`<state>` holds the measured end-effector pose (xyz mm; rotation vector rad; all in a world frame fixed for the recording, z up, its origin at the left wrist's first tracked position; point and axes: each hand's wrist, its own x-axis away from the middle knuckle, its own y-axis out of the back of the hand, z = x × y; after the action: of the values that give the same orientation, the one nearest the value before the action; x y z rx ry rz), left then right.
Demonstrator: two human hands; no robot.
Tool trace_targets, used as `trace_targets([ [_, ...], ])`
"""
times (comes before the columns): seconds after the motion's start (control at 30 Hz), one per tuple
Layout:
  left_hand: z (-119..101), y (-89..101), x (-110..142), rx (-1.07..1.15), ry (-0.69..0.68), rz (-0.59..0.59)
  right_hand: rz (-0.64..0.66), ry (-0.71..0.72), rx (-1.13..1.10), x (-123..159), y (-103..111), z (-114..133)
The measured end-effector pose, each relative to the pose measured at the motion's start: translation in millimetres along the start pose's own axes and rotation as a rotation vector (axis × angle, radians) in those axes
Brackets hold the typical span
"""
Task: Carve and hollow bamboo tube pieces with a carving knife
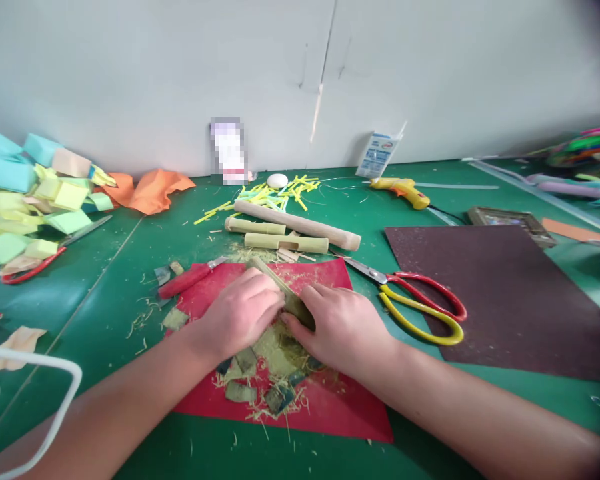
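Note:
Over a red sheet (365, 407), both hands are closed around a short greenish bamboo piece (291, 299) lying at a slant. My left hand (245, 303) presses on its left side with curled fingers; whether anything thin is under them cannot be seen. My right hand (340, 320) grips the lower right end, thumb below and fingers over the top. Beneath the hands lie small worn sandpaper-like squares (241, 391) and fine shavings. A red-handled knife (193, 279) rests beside the left hand. Scissors with red and yellow handles (400, 290) lie near the right hand.
Two cut bamboo tubes (286, 243) and a wooden rod (300, 223) lie beyond the hands. Behind are yellow strips (260, 195) and a yellow glue gun (403, 190). A dark board (505, 300) is at right. Folded papers (25, 207) and red-handled scissors (35, 267) lie left.

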<state>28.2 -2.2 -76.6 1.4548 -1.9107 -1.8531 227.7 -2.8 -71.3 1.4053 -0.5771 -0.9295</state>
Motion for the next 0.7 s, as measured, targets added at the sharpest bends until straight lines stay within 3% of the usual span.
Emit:
trace_targets([
  [0.13,7.5,1.7,1.2,-0.069,0.041,-0.084,-0.028,0.002,0.012,-0.5,-0.4,1.2],
  [0.27,8.4,1.5,1.8,-0.062,0.014,-0.018,-0.057,0.016,0.019,-1.2,-0.5,0.7],
  [0.47,20.8,6.4,1.5,-0.189,0.109,-0.135,-0.142,0.001,0.005,-1.5,-1.4,-4.0],
  [0.7,23.3,8.4,7.0,-0.097,0.156,-0.115,-0.025,-0.060,-0.013,-2.9,0.9,-4.6],
])
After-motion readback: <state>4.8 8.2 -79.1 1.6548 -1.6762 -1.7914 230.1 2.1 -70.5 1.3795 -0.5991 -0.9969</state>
